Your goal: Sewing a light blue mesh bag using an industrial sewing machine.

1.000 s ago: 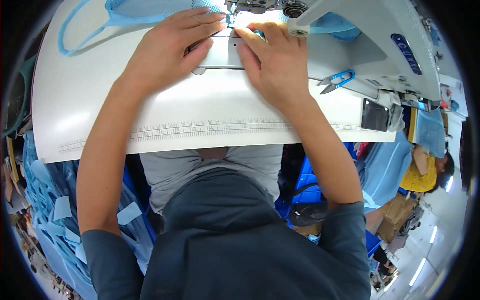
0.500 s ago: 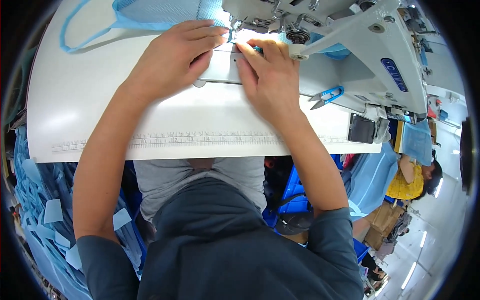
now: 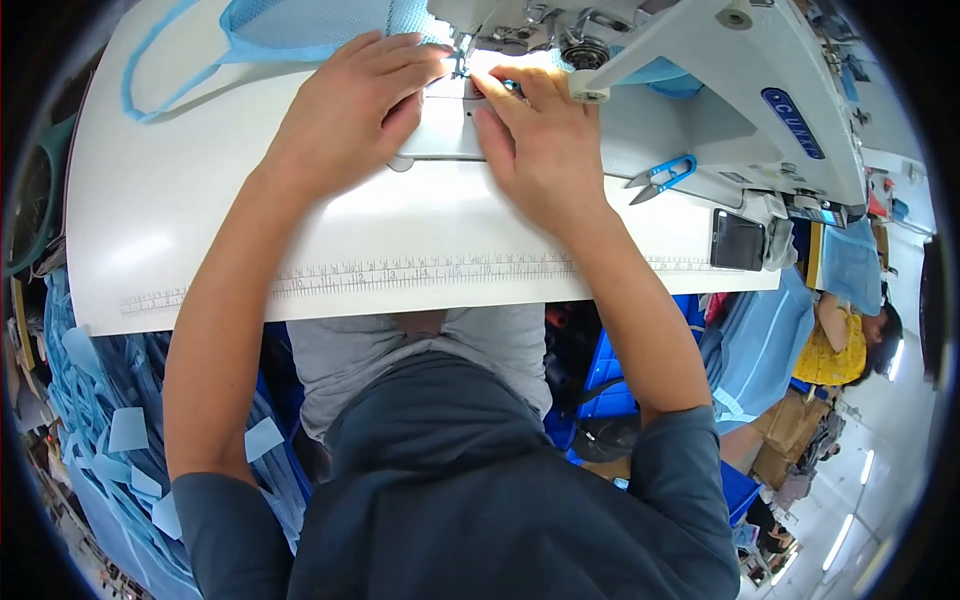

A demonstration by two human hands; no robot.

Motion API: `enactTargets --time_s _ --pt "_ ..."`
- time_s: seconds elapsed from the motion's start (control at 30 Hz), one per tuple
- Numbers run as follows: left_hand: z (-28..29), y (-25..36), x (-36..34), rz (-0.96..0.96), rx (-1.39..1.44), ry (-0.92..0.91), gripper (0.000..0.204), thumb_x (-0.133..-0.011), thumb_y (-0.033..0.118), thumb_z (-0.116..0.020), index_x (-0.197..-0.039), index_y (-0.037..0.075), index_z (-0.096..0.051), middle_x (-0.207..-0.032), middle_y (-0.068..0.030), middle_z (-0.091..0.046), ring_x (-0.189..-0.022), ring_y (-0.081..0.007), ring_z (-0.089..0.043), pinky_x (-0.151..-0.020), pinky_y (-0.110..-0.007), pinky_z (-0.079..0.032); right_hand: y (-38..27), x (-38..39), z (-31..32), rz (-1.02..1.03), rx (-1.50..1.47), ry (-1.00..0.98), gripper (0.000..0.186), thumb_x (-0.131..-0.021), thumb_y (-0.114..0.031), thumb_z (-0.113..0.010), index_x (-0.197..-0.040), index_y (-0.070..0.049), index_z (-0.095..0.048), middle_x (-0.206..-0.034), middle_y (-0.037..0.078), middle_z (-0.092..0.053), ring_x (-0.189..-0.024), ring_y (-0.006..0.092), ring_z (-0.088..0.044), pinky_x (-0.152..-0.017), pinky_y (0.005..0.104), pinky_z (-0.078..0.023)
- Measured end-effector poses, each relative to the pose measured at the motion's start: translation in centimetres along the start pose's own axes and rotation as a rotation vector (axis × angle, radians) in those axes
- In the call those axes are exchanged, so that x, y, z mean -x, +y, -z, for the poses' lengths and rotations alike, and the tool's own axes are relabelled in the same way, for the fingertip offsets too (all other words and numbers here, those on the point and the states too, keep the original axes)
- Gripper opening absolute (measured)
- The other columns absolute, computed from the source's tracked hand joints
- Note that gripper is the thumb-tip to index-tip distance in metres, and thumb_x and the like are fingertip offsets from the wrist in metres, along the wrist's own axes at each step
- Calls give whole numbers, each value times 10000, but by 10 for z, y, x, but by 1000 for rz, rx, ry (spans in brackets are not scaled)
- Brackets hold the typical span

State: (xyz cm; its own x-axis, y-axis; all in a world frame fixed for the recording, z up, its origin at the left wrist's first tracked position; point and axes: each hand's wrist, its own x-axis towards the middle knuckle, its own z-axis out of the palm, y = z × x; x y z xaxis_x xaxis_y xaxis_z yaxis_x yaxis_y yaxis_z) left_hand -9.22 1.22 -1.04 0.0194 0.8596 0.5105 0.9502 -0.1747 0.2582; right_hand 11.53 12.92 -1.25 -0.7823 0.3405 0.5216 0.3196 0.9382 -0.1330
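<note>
A light blue mesh fabric piece (image 3: 310,25) with a looped strap lies at the far left and runs toward the sewing machine's needle area (image 3: 461,62). Beside the needle, my left hand (image 3: 350,105) rests with fingers stretched out on the fabric's near edge, its thumb apart from them. Just right of the needle, my right hand (image 3: 548,150) has its fingers bent down over the work, and a bit of blue shows between them. The bright lamp and my fingers hide most of the seam. More blue fabric (image 3: 662,75) shows behind the machine's arm.
The white sewing machine (image 3: 740,90) stands at the far right. Blue thread snips (image 3: 662,180) and a dark phone (image 3: 738,240) lie right of my arm. A ruler strip (image 3: 400,272) follows the table's front edge. Blue fabric pieces (image 3: 110,460) heap below left; a person in yellow (image 3: 835,350) is at right.
The whole view has shifted and tilted a little, with table and machine sitting slightly differently in the picture. Both hands keep almost the same places beside the needle.
</note>
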Motion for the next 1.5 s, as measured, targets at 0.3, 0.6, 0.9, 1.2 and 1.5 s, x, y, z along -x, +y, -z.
enactTargets --time_s 0.3,0.6,0.9,1.2,1.5 --pt "3 2 0 27 -19 -98 343 -1018 91 -582 -1337 52 -703 -1446 -89 -676 -1448 -318 -534 -1269 -499 -340 5 2 -1 -32 -87 14 204 -945 -210 -698 -1080 -74 -769 -1021 115 -748 -1107 350 -633 -1011 501 -430" --pt "0 2 -1 46 -42 -88 340 -1027 117 -587 -1343 69 -704 -1464 -76 -667 -1462 -310 -521 -1271 -486 -343 18 4 -3 -91 -26 138 130 -892 -139 -734 -998 -64 -739 -1151 88 -680 -1192 313 -599 -967 500 -464" --pt "3 -3 -1 34 -13 -79 341 -1028 121 -583 -1337 76 -718 -1448 -67 -681 -1459 -310 -526 -1266 -480 -352 16 3 -3 -84 27 117 180 -884 -149 -742 -1043 -67 -731 -1175 95 -664 -1218 312 -578 -993 493 -447" --pt "8 -20 -17 152 159 -180 347 -1037 158 -597 -1357 65 -697 -1446 -94 -677 -1416 -338 -557 -1204 -434 -415 20 5 -6 -105 3 105 157 -899 -171 -730 -959 -26 -749 -1191 147 -667 -1211 345 -595 -1013 505 -476" --pt "73 -116 -7 153 -390 -478 465 -1074 321 -586 -1451 51 -625 -1550 -121 -588 -1306 -382 -624 -1130 -421 -488 2 9 19 -62 110 120 258 -901 -161 -732 -1118 -22 -741 -1280 153 -665 -1249 340 -601 -1057 486 -456"
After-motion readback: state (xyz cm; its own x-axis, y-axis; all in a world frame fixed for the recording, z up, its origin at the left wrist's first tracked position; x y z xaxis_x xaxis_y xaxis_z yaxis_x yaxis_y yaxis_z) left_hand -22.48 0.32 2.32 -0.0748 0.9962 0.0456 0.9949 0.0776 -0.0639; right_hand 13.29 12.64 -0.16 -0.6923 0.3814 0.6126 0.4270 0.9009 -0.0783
